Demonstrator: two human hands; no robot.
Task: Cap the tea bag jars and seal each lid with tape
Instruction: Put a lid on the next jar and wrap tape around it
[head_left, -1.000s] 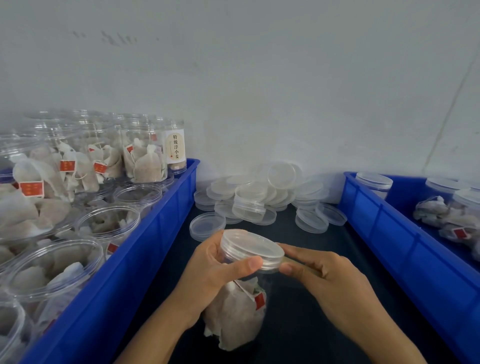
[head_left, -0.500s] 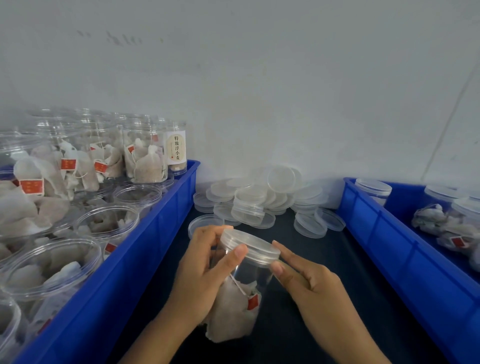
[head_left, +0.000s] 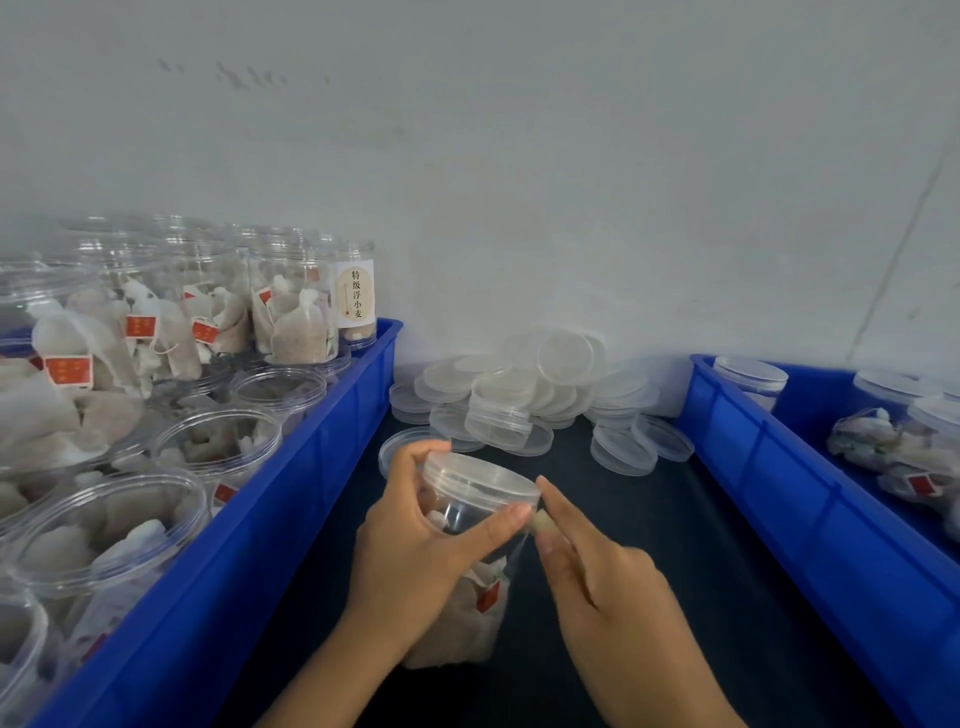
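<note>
A cream oval label (head_left: 355, 300) on the far jar (head_left: 357, 293) in the left blue bin (head_left: 332, 441) reads 特级浮小麦 vertically.

Pale scuffed wall (head_left: 519, 156), dark tabletop (head_left: 649, 519).

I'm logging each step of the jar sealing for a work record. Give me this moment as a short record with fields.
jar in hand: capped jar, tilted, tea bags inside
left hand: grips the jar below its lid
right hand: pinches a small pale piece at the lid's edge, probably tape
left bin: open jars of tea bags
right bin: capped jars
spare lids: piled by the wall
</note>
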